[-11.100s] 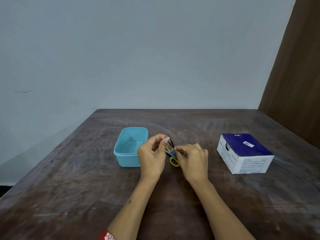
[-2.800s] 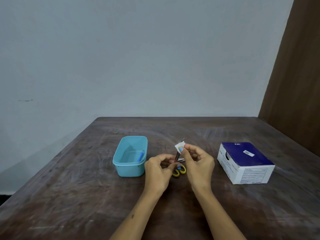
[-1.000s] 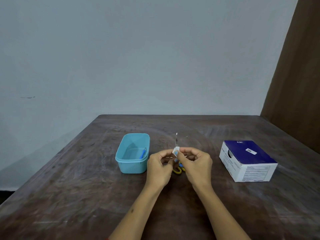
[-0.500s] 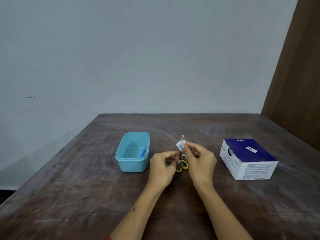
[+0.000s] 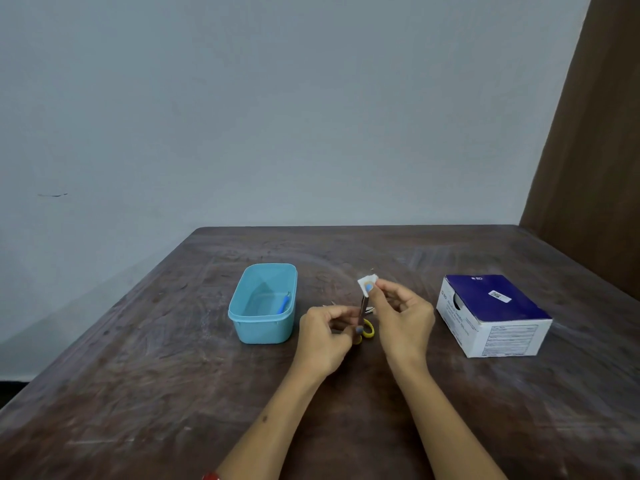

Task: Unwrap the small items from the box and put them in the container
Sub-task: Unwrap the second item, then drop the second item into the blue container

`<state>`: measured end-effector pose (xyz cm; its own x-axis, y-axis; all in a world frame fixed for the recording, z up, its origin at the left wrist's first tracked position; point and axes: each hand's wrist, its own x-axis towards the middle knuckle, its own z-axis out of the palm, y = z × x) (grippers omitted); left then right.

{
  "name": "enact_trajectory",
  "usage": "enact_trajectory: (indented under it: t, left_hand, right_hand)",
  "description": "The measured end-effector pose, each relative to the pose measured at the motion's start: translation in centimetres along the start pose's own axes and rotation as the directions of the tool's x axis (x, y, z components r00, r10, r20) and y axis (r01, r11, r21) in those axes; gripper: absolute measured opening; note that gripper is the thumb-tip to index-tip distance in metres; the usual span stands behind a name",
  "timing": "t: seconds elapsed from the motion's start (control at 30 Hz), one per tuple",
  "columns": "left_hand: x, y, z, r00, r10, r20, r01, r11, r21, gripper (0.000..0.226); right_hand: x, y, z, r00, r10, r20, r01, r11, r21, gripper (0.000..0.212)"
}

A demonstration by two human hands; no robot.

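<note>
My right hand (image 5: 401,317) pinches a small item in a white paper wrapper (image 5: 366,284), blue showing at its top, held upright above the table. My left hand (image 5: 323,332) grips the lower end of the same thin item just below. A light blue plastic container (image 5: 264,327) stands left of my hands with one unwrapped blue item (image 5: 284,303) lying inside. The white and dark blue box (image 5: 491,315) sits to the right, its round opening facing left.
Yellow-handled scissors (image 5: 367,331) lie on the brown wooden table (image 5: 138,375) under my hands, mostly hidden. A scrap of wrapper lies beside them. A grey wall is behind the table and a brown panel (image 5: 588,150) rises at the right.
Over the last second my right hand lifted the white wrapper end up and to the right while my left hand stayed low. The container gained a blue item since the earliest frame.
</note>
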<state>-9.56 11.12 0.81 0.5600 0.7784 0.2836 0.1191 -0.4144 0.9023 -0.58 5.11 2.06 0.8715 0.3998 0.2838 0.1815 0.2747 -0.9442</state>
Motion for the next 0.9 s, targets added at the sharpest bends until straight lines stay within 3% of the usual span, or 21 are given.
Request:
enact_trajectory:
  t: [0.27, 0.47, 0.57, 0.63, 0.7, 0.8, 0.9]
  left_hand:
    - [-0.5, 1.2, 0.2, 0.999, 0.020, -0.040, -0.018, 0.998, 0.055, 0.024]
    - [-0.1, 3.9, -3.1, 0.942, -0.059, -0.331, 0.031, 0.996, -0.087, 0.025]
    - [1.1, 5.6, -7.2, 0.879, -0.073, -0.472, 0.141, 0.984, 0.109, 0.028]
    - [1.9, 6.3, -9.5, 0.866, -0.115, -0.487, 0.299, 0.899, 0.320, 0.028]
    - [2.3, 6.8, -10.3, 0.879, -0.190, -0.437, 0.412, 0.765, 0.496, 0.014]
    - [2.5, 7.1, -9.8, 0.890, -0.301, -0.344, 0.457, 0.577, 0.677, 0.013]
    - [3.1, 6.5, -9.1, 0.886, -0.322, -0.332, 0.459, 0.514, 0.725, 0.023]
  right_hand:
    - [1.3, 0.4, -1.1, 0.945, 0.068, -0.318, -0.035, 0.994, 0.108, 0.013]
    - [1.4, 1.3, -1.3, 0.922, 0.055, -0.383, -0.087, 0.994, -0.068, 0.019]
    - [1.2, 1.2, -1.2, 0.934, 0.030, -0.357, -0.087, 0.986, -0.143, 0.018]
    - [1.2, 1.2, -1.2, 0.938, 0.030, -0.345, -0.090, 0.983, -0.161, 0.017]
    - [1.1, 1.1, -1.3, 0.942, 0.035, -0.334, -0.095, 0.981, -0.167, 0.017]
    - [1.0, 1.0, -1.2, 0.946, 0.051, -0.320, -0.105, 0.982, -0.155, 0.017]
    - [1.0, 1.0, -1.2, 0.950, 0.058, -0.308, -0.108, 0.983, -0.147, 0.018]
